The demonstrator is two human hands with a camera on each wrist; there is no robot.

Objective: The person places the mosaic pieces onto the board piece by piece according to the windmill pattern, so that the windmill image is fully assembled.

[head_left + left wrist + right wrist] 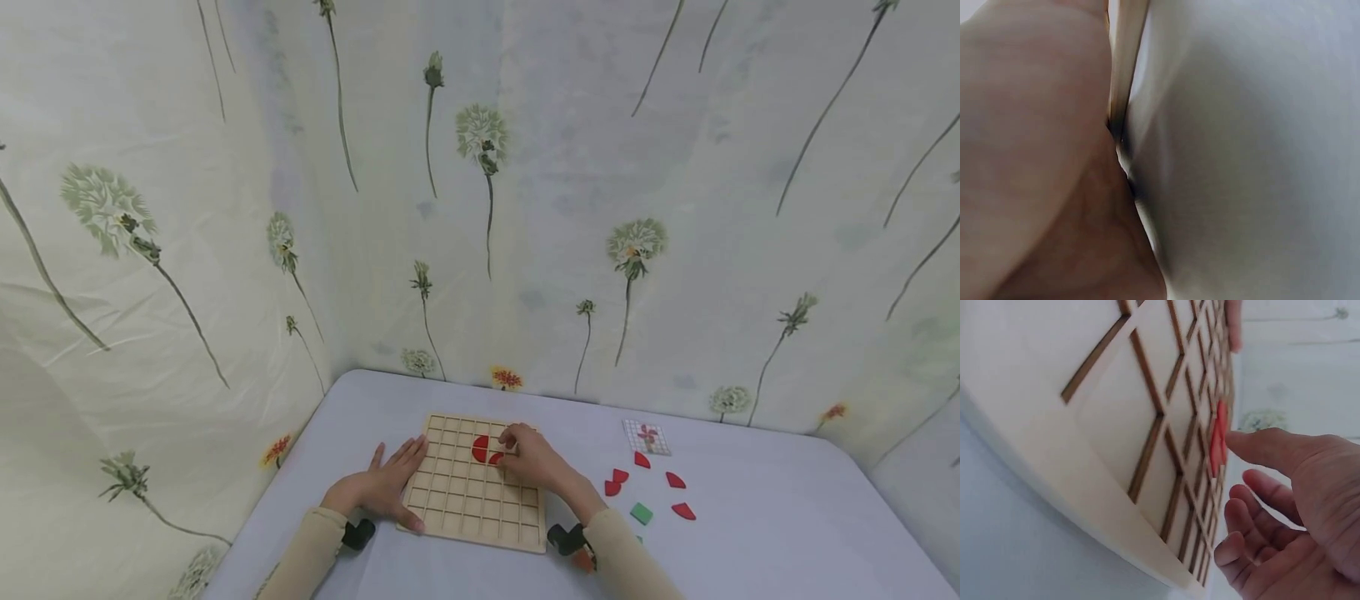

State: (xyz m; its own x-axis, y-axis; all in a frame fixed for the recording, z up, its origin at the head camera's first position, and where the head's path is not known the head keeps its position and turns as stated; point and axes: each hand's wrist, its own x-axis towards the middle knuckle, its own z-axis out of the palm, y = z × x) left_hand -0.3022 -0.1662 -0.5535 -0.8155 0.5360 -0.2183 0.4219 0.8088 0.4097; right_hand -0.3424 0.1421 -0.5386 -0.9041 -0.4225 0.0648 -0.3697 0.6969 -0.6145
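A square wooden board (450, 500) with a grid of grooves lies on the table. My left hand (386, 487) rests on its left edge with fingers spread; close up in the left wrist view, the palm (1029, 125) is beside the board's edge (1125, 69). Red quarter-round pieces (480, 450) sit in cells near the board's upper middle. Over the upper right part of the board, my right hand (528, 458) touches a red piece (495, 457) with its thumb. In the right wrist view, the other fingers (1249, 515) curl loosely, away from the red pieces (1217, 440).
Right of the board lie several loose red pieces (684, 511) and a green square (642, 512). Behind them is a small pattern card (647, 437) with a red figure on a grid. An orange-red piece (582, 560) is partly hidden by the right wrist. A flower-print cloth hangs behind the table.
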